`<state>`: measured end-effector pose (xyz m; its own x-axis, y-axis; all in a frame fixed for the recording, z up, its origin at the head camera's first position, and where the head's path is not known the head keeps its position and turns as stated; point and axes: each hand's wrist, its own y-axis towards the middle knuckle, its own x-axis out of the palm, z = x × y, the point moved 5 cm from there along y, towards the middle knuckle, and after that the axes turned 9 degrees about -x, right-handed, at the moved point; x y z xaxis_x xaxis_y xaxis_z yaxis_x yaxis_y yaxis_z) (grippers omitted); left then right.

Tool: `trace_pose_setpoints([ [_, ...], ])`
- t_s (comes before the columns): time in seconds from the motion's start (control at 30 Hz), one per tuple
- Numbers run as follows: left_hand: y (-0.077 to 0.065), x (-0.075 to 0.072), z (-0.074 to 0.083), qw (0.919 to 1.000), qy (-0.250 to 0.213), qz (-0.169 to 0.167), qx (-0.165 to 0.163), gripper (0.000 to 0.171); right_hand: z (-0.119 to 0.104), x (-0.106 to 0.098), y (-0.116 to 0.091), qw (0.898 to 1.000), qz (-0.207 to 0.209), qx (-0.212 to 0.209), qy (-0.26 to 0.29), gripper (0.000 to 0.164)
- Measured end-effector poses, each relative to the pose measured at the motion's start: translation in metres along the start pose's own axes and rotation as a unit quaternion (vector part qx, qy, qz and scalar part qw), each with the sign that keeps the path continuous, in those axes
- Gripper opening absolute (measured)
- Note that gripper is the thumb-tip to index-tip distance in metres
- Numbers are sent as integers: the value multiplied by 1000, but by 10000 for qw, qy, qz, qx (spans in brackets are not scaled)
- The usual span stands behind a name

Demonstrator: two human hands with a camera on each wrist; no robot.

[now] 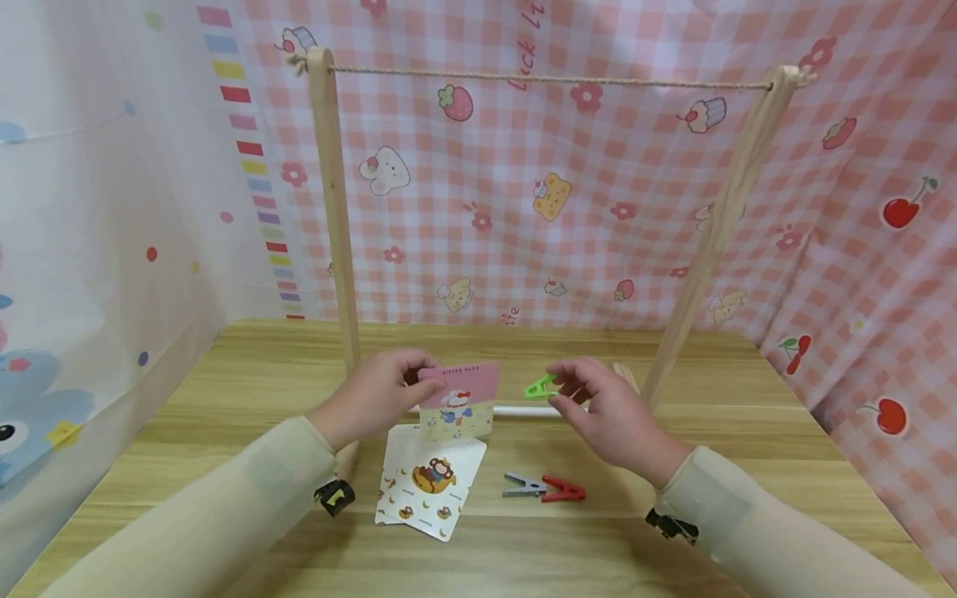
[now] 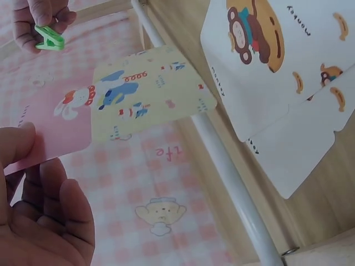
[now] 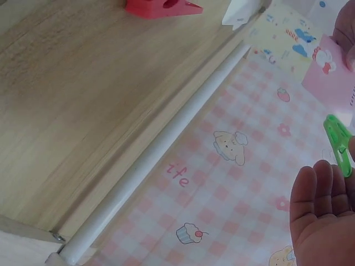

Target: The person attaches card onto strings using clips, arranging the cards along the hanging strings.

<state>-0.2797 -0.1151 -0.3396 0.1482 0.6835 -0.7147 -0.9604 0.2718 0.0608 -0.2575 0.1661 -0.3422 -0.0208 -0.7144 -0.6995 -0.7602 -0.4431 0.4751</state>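
Monkey card: the white card with the monkey print [image 1: 429,473] lies on the table [image 1: 748,415], on the near side of the left hand; part of another white card [image 2: 291,166] shows from under it.
Spare clothespins: the gray clothespin [image 1: 523,484] and the red clothespin [image 1: 563,489] lie end to end, touching or nearly so, right of the monkey card and nearer the right hand.
Left hand: the left hand [image 1: 381,390] pinches the pink-and-yellow rabbit card [image 1: 458,407] by its pink end, thumb on the printed face.
Rabbit card: raised between the hands, pink edge uppermost; its long axis runs from the pink end down to the yellow one.
Right hand: the right hand [image 1: 606,411] grasps the green clothespin [image 1: 538,387] between thumb and fingers.
Key relation: the green clothespin is just right of the rabbit card, level with its pink half, and apart from it; its long axis runs roughly sideways, free end toward the card.
White bar: the bar [image 1: 523,411] crosses low behind the card.
Rope: the rope [image 1: 553,78] stretches between the left post [image 1: 336,208] and right post [image 1: 718,224], well above both hands.
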Motion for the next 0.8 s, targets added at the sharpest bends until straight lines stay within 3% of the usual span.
trace_pose_setpoints([
  [0.37, 4, -14, 5, 9994, 19, 318, -126, 9, -4, 0, 7, 9995, 230, 36, 197, 30],
  [0.8, 9, -29, 10, 9989, -47, 466, -36, 15, -14, -5, 18, 9983, 520, 50, 240, 29],
])
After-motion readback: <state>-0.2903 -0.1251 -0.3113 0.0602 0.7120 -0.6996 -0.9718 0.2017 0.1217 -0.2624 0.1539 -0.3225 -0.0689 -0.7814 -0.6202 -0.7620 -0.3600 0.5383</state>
